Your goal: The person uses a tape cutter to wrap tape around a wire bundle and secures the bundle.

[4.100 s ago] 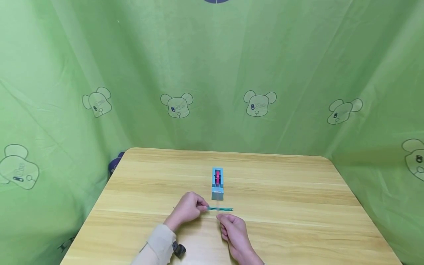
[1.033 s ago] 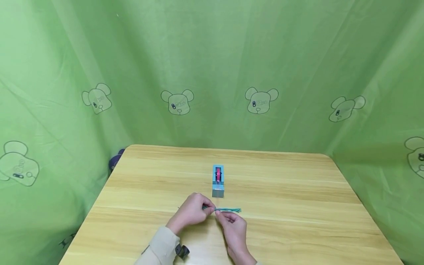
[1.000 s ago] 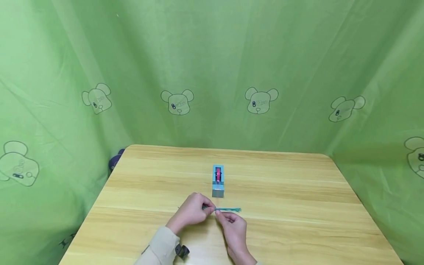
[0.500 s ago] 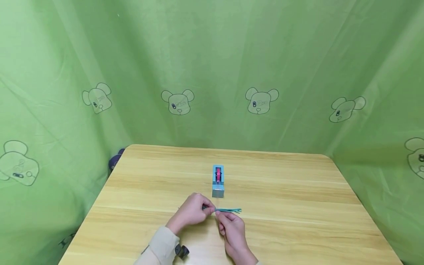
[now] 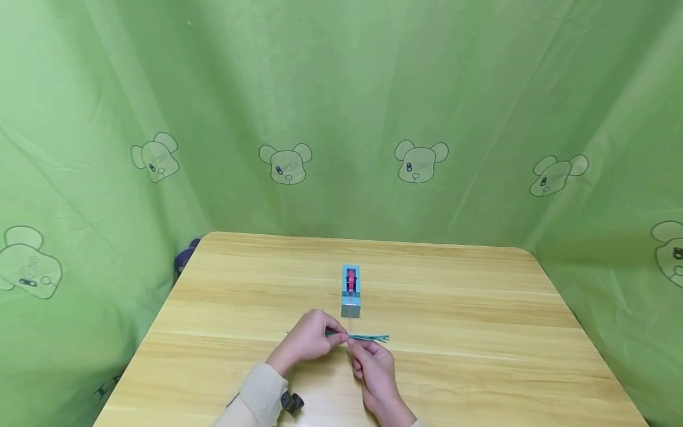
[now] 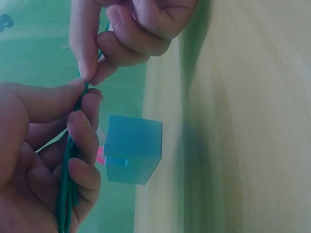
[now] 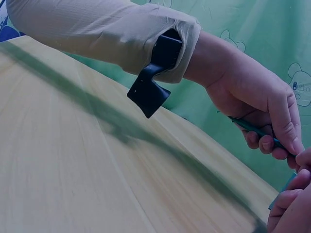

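A bundle of thin green stems (image 5: 370, 338) lies crosswise above the table, its loose ends fanning to the right. My left hand (image 5: 313, 337) pinches it between thumb and index finger; in the left wrist view the stems (image 6: 67, 179) run through that palm. Close beside it, my right hand (image 5: 374, 365) pinches the bundle with thumb and fingertip, the other fingers curled. A clear strip of tape (image 5: 350, 325) stretches from the blue tape dispenser (image 5: 350, 307) to the bundle at the fingertips. What the fingertips cover there is hidden.
The dispenser holds a pink-red tape roll (image 5: 351, 280) and stands just beyond the hands. They work over a wood-grain table (image 5: 453, 308), with a green curtain (image 5: 341, 107) around its far sides. A black wrist mount (image 5: 291, 403) sticks out from the left sleeve (image 5: 259, 391).
Compared with four seconds ago, the left hand and bundle have shifted right, and the right hand has come up against the bundle. Over the last second, the right hand's lower fingers have curled in.
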A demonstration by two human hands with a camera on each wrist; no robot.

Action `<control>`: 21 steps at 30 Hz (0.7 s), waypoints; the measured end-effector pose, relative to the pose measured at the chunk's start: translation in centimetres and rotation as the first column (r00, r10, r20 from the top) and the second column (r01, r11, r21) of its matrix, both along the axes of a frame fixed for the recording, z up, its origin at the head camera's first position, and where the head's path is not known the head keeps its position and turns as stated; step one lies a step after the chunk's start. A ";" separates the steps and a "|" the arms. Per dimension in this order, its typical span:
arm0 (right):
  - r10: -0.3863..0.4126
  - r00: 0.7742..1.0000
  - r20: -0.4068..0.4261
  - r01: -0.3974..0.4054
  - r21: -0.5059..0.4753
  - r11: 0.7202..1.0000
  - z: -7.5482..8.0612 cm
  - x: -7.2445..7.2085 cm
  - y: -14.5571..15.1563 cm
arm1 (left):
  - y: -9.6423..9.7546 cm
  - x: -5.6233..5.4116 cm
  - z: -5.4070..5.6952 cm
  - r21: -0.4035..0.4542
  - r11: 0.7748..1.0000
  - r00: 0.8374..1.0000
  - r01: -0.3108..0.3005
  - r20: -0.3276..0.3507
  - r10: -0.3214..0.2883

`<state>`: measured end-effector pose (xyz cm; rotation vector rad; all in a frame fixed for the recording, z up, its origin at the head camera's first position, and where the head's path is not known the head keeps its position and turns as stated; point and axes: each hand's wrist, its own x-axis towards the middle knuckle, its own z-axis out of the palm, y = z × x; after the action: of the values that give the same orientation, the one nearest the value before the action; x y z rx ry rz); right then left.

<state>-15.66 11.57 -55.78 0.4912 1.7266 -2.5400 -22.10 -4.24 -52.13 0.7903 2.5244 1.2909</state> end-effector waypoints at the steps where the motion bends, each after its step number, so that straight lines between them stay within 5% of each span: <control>1: 0.001 1.000 0.000 -0.001 0.004 1.000 0.0 0.0 0.0 | 0.0 0.0 0.0 0.001 1.000 1.000 -0.001 0.001 0.001; 21: 0.069 0.997 0.028 -0.073 0.158 0.985 1.3 1.4 2.2 | -0.1 0.0 0.1 -0.022 1.000 1.000 -0.013 -0.020 0.012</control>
<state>-14.21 13.81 -54.46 0.4538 1.9123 -2.3515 -22.06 -4.35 -52.03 0.7879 2.5590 1.2627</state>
